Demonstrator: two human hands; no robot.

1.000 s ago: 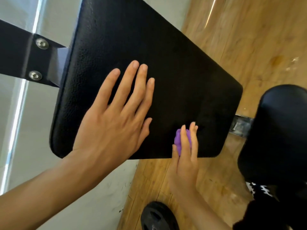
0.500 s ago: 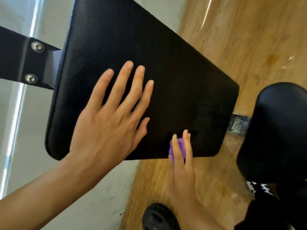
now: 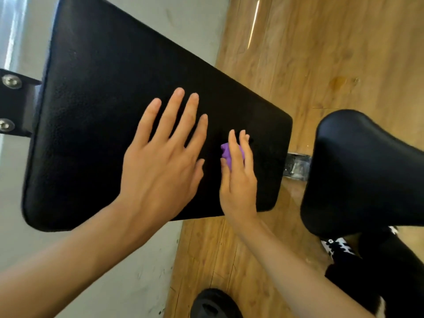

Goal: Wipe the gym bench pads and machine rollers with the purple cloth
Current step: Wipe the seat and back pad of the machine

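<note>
- Presently, one black bench pad point(image 3: 103, 99), tilted, bolted at its left edge to a dark metal bracket point(image 3: 16, 106)
- Left hand point(image 3: 160, 161): flat on the middle of the pad, fingers straight and spread, holding nothing
- Right hand point(image 3: 238, 180): just beside the left, fingers extended, pressing the purple cloth point(image 3: 226, 152) against the pad
- Purple cloth: bunched small (mostly hidden under the fingers), on the pad's right part, near its lower edge
- Second black pad point(image 3: 367, 168): to the right, apart from the first
- Wooden floor point(image 3: 321, 53) below; black weight plate point(image 3: 213, 304) lying on it
</note>
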